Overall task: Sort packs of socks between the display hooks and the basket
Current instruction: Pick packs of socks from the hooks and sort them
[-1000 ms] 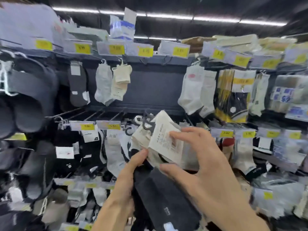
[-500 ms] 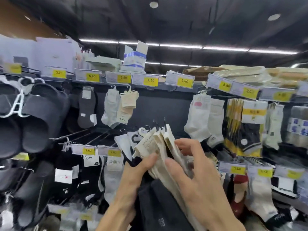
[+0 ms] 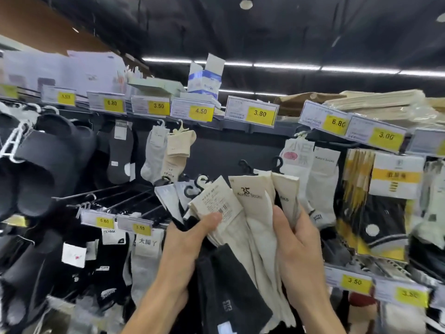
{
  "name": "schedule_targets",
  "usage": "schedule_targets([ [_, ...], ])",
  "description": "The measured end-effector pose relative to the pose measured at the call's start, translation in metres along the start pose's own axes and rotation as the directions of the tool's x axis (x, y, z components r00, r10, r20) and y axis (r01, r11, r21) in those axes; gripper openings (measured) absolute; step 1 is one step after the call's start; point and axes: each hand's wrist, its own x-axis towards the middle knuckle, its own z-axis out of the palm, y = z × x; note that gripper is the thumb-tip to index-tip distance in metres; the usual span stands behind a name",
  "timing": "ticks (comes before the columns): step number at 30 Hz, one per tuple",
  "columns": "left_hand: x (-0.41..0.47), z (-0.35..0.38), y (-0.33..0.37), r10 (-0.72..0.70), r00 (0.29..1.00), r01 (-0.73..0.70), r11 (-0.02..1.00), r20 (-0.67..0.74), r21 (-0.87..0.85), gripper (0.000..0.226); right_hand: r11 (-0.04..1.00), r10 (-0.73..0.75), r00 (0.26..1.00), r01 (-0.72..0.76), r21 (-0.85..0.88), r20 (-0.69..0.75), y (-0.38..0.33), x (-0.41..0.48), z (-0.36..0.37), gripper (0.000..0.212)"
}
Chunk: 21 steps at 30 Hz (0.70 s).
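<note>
The left thumb (image 3: 210, 219) is pressed flat onto the barcoded paper card at the left of a fan of cream sock packs with paper header cards (image 3: 251, 213). The other fingers of the left hand (image 3: 183, 251) are curled beneath the fan and hidden by it. The right thumb (image 3: 280, 221) is laid on the front of the fan, and the rightmost pack is pinched between it and the fingers of the right hand (image 3: 301, 251) wrapped behind.

The fan is held upright between both hands, with small black plastic hangers (image 3: 244, 165) at its top. A black sock pack (image 3: 231, 292) is gripped with it and hangs down between the wrists.

Bare metal display hooks (image 3: 125, 198) are seen just left of the fan. Yellow price labels (image 3: 260, 113) are fixed along the shelf edge above, white ankle socks (image 3: 322, 184) are hung just behind the right hand, and black foam slippers (image 3: 48, 165) are hung at far left.
</note>
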Motion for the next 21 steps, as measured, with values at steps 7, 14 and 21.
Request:
schedule_targets([
  [7, 0.039, -0.012, -0.017, -0.11, 0.993, 0.108, 0.994, -0.051, -0.031, 0.05, 0.996, -0.006, 0.998, 0.012, 0.088, -0.065, 0.026, 0.026, 0.013, 0.025],
  [14, 0.083, -0.046, -0.023, -0.238, 0.971, 0.24, 0.961, 0.036, -0.14, 0.054, 0.988, -0.098, 0.995, 0.097, -0.121, -0.008, 0.04, 0.06, 0.047, 0.025],
  [21, 0.108, -0.061, -0.027, -0.034, 0.997, 0.035, 0.999, 0.073, -0.006, 0.046, 0.805, -0.175, 0.982, 0.183, -0.565, 0.068, 0.057, 0.065, 0.089, 0.044],
])
